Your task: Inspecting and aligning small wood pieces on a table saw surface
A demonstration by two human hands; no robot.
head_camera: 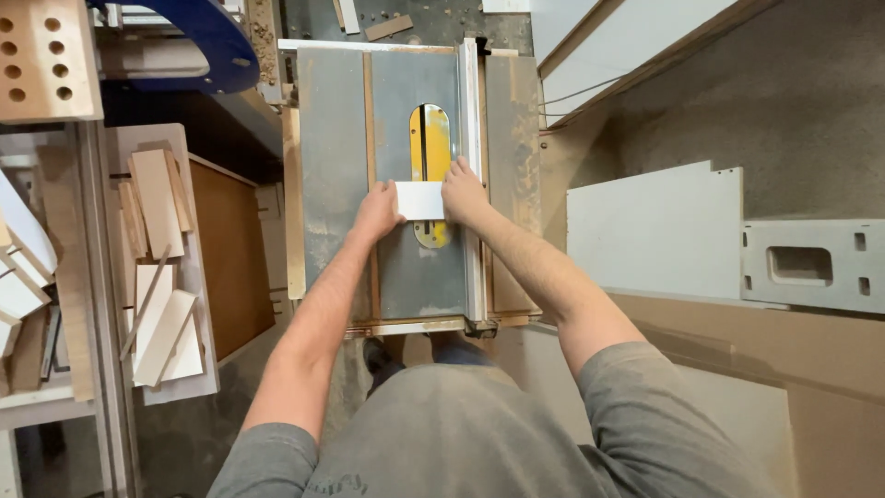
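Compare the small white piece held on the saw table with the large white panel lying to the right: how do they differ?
The small white piece is a short rectangle; the large white panel is far bigger, with a notched top corner. The small piece lies on the saw table over the yellow insert, gripped by the left hand and right hand; the panel lies untouched, off the saw. Both are flat and white.

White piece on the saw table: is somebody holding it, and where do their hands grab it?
Yes. The small white panel is held by both hands: the left hand on its left end, the right hand on its right end, over the yellow blade insert.
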